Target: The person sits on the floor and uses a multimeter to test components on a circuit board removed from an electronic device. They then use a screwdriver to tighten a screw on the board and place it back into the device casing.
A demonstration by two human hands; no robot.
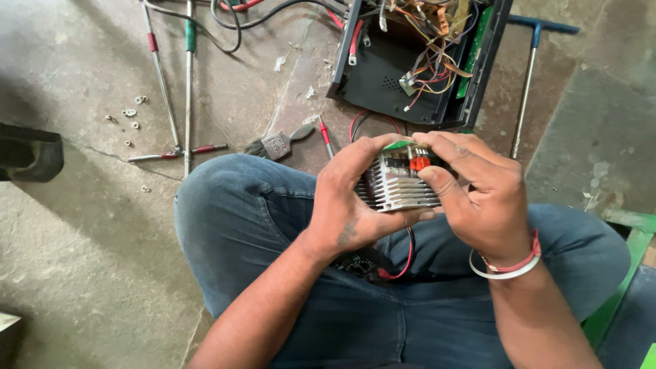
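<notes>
both hands (355, 205) grip finned heatsink (400, 183) over cracked concrete floor (82, 232).

Rough, stained concrete floor (89, 273) all around in flat daylight, cracked toward 11 o'clock with paint flakes, a smoother grey slab (601, 137) at 3 o'clock, some green-painted metal frame (632, 253) at 4, and a dark block (27, 154) at 9.

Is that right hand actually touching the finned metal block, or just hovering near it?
Touching. The head view shows the right hand with fingers wrapped over the finned metal block, thumb pressed on its side, while the left hand cradles it from the other side.
</notes>
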